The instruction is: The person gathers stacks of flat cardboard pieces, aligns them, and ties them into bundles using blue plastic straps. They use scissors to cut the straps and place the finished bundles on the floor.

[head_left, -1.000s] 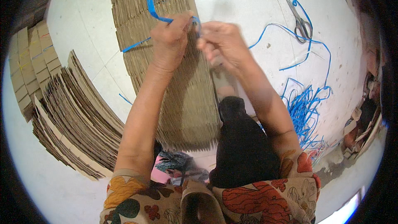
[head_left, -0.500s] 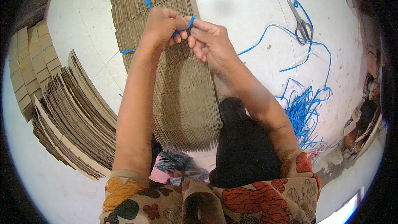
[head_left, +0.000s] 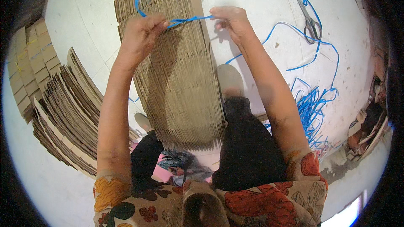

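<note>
A long bundle of folded brown cardboard pieces (head_left: 185, 84) lies between my feet, stretching away from me. Across its upper part runs a blue plastic strap (head_left: 185, 20), pulled taut between my two hands. My left hand (head_left: 145, 31) pinches the strap near the bundle's left side. Beyond the right edge, my right hand (head_left: 231, 19) grips the other end between thumb and fingers. What looks like a knot or twist sits mid-strap. Another length of the blue strap loops up from my left hand over the far part of the bundle.
Black-handled scissors (head_left: 311, 27) lie on the floor at far right beside loose strap. A tangled heap of blue straps (head_left: 311, 109) is nearer on the right. Cardboard stacks (head_left: 75, 113) stand at left, with tied bundles (head_left: 35, 56) behind. A dark plastic bag (head_left: 181, 164) lies near me.
My hands have moved apart, left hand leftward and right hand rightward, drawing the blue strap tight between them. Before, they were close together over the bundle.
</note>
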`<control>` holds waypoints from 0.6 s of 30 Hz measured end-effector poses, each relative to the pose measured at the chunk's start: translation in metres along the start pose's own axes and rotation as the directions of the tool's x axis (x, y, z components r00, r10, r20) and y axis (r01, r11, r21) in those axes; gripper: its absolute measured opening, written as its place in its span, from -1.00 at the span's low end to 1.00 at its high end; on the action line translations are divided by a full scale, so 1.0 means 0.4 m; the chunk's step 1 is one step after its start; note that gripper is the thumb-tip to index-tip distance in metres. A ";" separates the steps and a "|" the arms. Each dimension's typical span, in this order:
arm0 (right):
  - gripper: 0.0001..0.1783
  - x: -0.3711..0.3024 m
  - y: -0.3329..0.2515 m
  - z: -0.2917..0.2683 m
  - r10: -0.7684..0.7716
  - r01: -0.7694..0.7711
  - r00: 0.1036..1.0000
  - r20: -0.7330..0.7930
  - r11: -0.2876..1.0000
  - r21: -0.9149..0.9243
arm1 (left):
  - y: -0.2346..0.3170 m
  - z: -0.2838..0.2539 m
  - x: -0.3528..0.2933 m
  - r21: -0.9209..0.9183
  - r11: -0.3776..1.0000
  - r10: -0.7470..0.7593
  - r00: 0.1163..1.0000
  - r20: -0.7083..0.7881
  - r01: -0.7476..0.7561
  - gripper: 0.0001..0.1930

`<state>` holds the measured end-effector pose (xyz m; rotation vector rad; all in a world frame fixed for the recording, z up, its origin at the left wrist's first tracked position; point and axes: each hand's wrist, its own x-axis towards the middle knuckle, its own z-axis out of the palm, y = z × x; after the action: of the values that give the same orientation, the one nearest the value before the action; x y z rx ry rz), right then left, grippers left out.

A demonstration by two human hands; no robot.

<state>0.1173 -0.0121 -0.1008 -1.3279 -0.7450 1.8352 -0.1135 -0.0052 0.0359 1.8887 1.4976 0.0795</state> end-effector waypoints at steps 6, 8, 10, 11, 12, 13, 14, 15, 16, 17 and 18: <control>-0.66 0.018 -0.031 0.084 -0.027 -0.139 0.976 0.217 0.689 0.711 | -0.013 0.108 0.043 -0.929 0.368 -0.048 0.997 -0.061 -0.039 -0.74; -0.64 0.035 -0.049 0.090 -0.075 -0.209 0.933 0.351 0.681 0.702 | -0.018 0.126 0.059 -0.962 0.269 -0.074 0.995 -0.061 -0.039 -0.70; -0.65 0.039 -0.064 0.088 0.023 -0.237 0.940 0.341 0.764 0.600 | -0.023 0.128 0.068 -0.977 0.212 -0.084 0.996 -0.016 0.002 -0.69; -0.66 0.048 -0.064 0.087 0.050 -0.237 0.942 0.333 0.802 0.549 | -0.021 0.126 0.072 -0.963 0.267 -0.105 0.994 0.001 0.029 -0.67; -0.66 0.057 -0.066 0.086 0.077 -0.237 0.943 0.323 0.836 0.495 | -0.016 0.121 0.077 -0.946 0.320 -0.127 0.992 0.016 0.057 -0.66; -0.67 0.062 -0.065 0.085 0.076 -0.227 0.941 0.328 0.863 0.451 | -0.014 0.117 0.078 -0.924 0.371 -0.149 0.988 0.037 0.090 -0.65; -0.67 0.067 -0.067 0.082 0.077 -0.217 0.939 0.334 0.888 0.405 | -0.014 0.111 0.077 -0.897 0.427 -0.144 0.988 0.059 0.116 -0.64; -0.67 0.072 -0.070 0.078 0.078 -0.206 0.937 0.340 0.911 0.358 | -0.015 0.101 0.075 -0.865 0.482 -0.140 0.987 0.081 0.140 -0.64; -0.66 0.075 -0.069 0.072 0.086 -0.206 0.935 0.343 0.921 0.331 | -0.018 0.097 0.069 -0.829 0.533 -0.144 0.984 0.106 0.167 -0.64; -0.66 0.078 -0.069 0.065 0.095 -0.206 0.934 0.346 0.930 0.303 | -0.027 0.089 0.061 -0.790 0.589 -0.133 0.985 0.111 0.169 -0.62; -0.65 0.081 -0.063 0.058 0.103 -0.207 0.932 0.348 0.939 0.274 | -0.043 0.099 0.051 -0.785 0.602 -0.139 0.987 0.078 0.147 -0.63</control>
<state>0.0945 0.0282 -0.0909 -0.9112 -0.4998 2.2323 -0.1028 -0.0056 -0.0106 1.0283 1.2798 0.5696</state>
